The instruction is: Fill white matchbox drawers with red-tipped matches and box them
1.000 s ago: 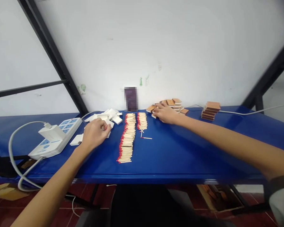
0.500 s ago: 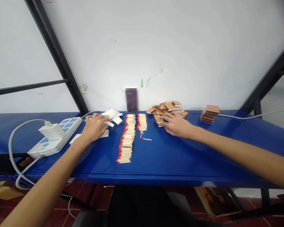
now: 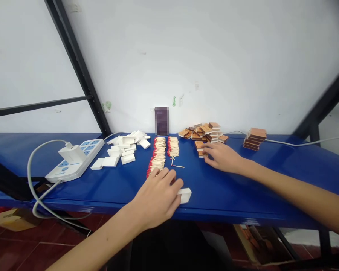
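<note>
My left hand (image 3: 158, 195) is near the table's front edge, its fingers closed on a small white matchbox tray (image 3: 185, 195), and it covers the near end of a long row of red-tipped matches (image 3: 158, 156). My right hand (image 3: 222, 156) lies on the blue table (image 3: 228, 188) with its fingertips on a brown matchbox sleeve (image 3: 200, 145) at the edge of the brown sleeve pile (image 3: 205, 131). A shorter row of matches (image 3: 173, 146) lies between the hands. More white trays (image 3: 124, 146) are heaped at the left.
A white power strip (image 3: 73, 160) with a plugged adapter and grey cable sits at the far left. A neat stack of brown matchboxes (image 3: 254, 138) stands at the right. A loose match (image 3: 177, 166) lies by the rows. Black frame bars cross the wall.
My left hand has left the white tray heap and come to the front edge with one white tray. My right hand has drawn back slightly from the brown pile, fingers on one sleeve.
</note>
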A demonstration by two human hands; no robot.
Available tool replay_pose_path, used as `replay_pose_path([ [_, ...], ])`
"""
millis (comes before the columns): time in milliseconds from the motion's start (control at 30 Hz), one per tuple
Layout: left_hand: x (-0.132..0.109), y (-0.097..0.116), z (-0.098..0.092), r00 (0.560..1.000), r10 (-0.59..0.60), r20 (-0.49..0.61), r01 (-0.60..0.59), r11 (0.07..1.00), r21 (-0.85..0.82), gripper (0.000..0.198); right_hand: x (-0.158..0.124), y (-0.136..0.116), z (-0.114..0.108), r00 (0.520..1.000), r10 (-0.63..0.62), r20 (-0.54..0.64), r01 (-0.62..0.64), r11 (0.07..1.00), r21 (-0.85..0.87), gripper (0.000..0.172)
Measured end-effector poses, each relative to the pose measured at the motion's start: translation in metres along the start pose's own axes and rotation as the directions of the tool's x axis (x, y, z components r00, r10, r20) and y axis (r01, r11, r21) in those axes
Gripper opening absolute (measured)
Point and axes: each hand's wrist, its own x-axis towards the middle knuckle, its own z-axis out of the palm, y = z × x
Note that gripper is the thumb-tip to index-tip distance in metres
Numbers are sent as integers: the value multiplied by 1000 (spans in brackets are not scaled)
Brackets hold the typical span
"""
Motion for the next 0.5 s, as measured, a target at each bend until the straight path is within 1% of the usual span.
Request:
replay_pose_path([
  [67, 7, -4, 8, 997, -59, -55, 60, 998, 16, 20, 3, -1, 1, 999, 48, -10, -48, 999, -12, 26],
  [133, 7, -10, 11, 987, -106, -122, 104, 994, -25, 25, 5, -4, 1, 997, 50, -57, -52, 998, -34, 25],
  [200, -1, -14, 10, 969, -162, -187, 148, 985, -83, 27, 5, -9, 0, 993, 9, -121, -13, 999, -34, 22],
  [300, -22, -10, 5, 936, -244, -252, 200, 961, -189, 12, 7, -22, -3, 980, -76, -183, 85, 996, 38, 19],
  [400, -42, 3, 3, 939, -246, -240, 178, 945, -275, 21, 14, -39, -4, 974, -150, -172, 174, 976, 134, 20],
  [500, -53, 14, 12, 946, -225, -233, 141, 934, -328, 26, 25, -56, -1, 979, -179, -92, 197, 947, 254, 23],
])
